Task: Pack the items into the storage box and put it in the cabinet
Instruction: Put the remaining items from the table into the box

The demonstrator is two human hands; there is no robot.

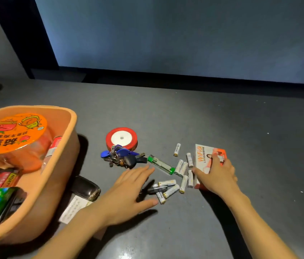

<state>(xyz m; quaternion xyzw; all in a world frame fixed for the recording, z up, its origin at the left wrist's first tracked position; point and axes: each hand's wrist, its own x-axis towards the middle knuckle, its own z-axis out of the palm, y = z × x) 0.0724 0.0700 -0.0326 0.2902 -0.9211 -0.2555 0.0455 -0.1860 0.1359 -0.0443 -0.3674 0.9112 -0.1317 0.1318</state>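
An orange storage box (67, 146) stands at the left on the grey tabletop (222, 118), holding an orange-lidded cup (13, 133), red packs and a green box. Several white batteries (183, 172) lie scattered in the middle. My left hand (128, 191) hovers flat and open just left of them. My right hand (218, 174) rests on a white and orange WIFI box (203, 156), fingers spread over its near end. A green lighter (161, 164), a bunch of keys (123, 156) and a red ribbon roll (121, 139) lie between the box and the batteries.
A dark glossy case (86, 187) and a white blister card (73, 208) lie beside the storage box's near corner. A dark wall panel rises behind the table's far edge (184, 85).
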